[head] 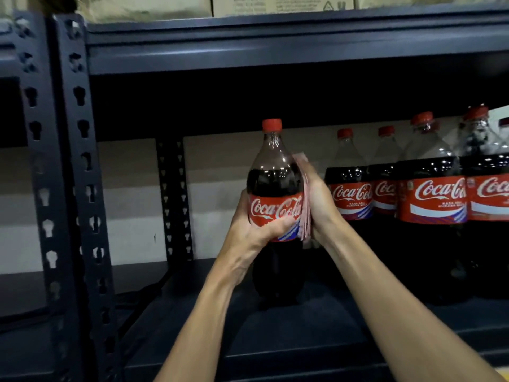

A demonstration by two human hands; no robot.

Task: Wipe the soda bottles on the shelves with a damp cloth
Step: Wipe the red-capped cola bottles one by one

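**A:** Surface and room?

**B:** Under the tall clear plastic cola bottle with red cap and red label (pixel 272 172): a dark metal shelf board (pixel 311 332). Above that bottle, a dark shelf beam (pixel 275 51) carrying tan cardboard boxes (pixel 275 4). Far left of the bottle, a dark slotted steel upright (pixel 80 188). Behind and left of the bottle, a second slotted post (pixel 173 194) against a pale wall (pixel 132 216). Dim lighting throughout.

**A:** Anything beside it?

**B:** Right of the bottle, a row of matching red-capped cola bottles (pixel 432 199), upright, labels facing out, packed close.

**A:** Hands?

**B:** Two bare forearms, reaching up from the lower edge. Left grip (pixel 259 230) clamped round the bottle's label band from the left, thumb across the front, fingers hidden behind. Right grip (pixel 321 205) pressing a folded pink cloth (pixel 305 216) against the bottle's right side, from shoulder down past the label. Fingers hidden there, so impossible to say whether curled or straight.

**A:** And the bottle's lie?

**B:** Upright, long axis vertical, cap up, label toward the camera. Dark drink up to the shoulder. Base down at the shelf board, though contact there is too dark to judge.
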